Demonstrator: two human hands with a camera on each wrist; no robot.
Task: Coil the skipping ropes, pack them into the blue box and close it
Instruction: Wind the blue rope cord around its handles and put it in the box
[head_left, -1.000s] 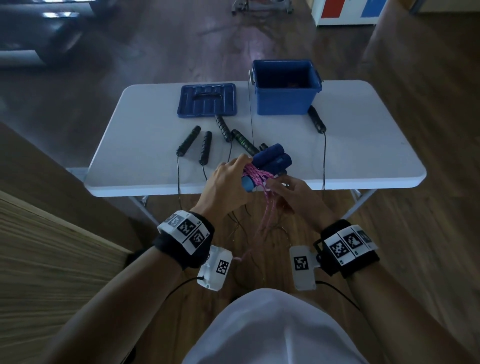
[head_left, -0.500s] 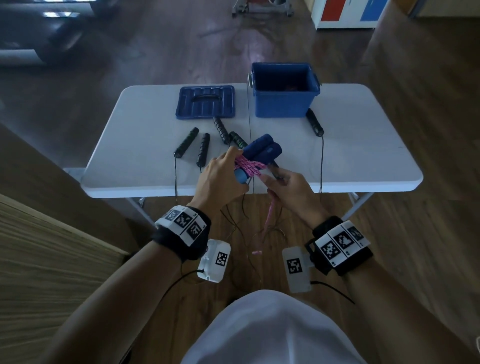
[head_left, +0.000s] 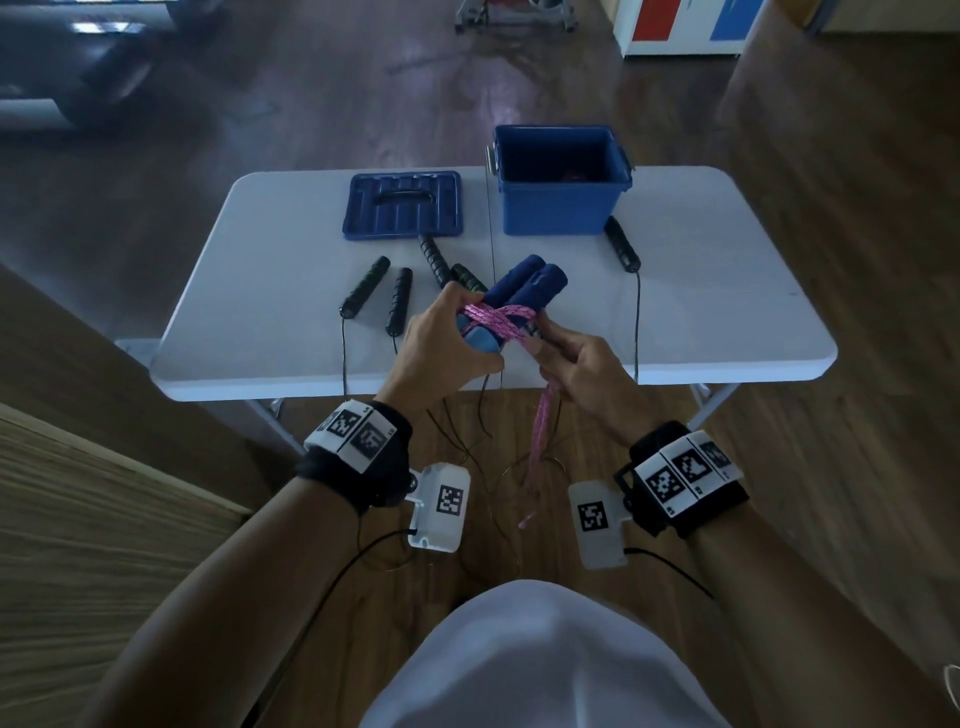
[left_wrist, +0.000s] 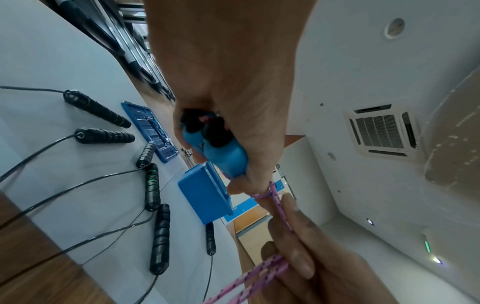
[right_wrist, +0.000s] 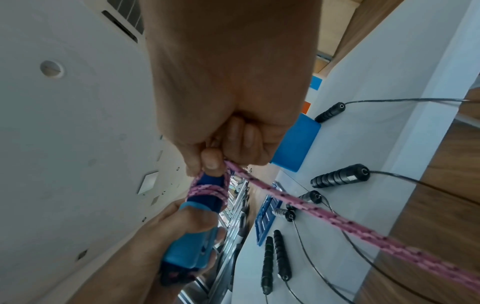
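Note:
My left hand (head_left: 447, 343) grips two blue skipping-rope handles (head_left: 524, 291) held side by side above the table's near edge. A pink rope (head_left: 501, 322) is wound around them in a few turns. My right hand (head_left: 563, 358) pinches the pink rope (right_wrist: 298, 203) just beside the handles, and its free end (head_left: 540, 441) hangs down toward the floor. The blue box (head_left: 561, 182) stands open at the back of the table, with something dark inside. Its lid (head_left: 402, 205) lies flat to the left of it.
Several black rope handles (head_left: 363, 286) lie on the white folding table (head_left: 727, 291), their thin black cords (head_left: 344, 358) trailing over the near edge onto the wooden floor. One more black handle (head_left: 621, 244) lies right of the box.
The handle bundle has risen a little and moved farther over the table. My right hand has pulled another turn of pink rope across the handles, and the hanging tail is shorter.

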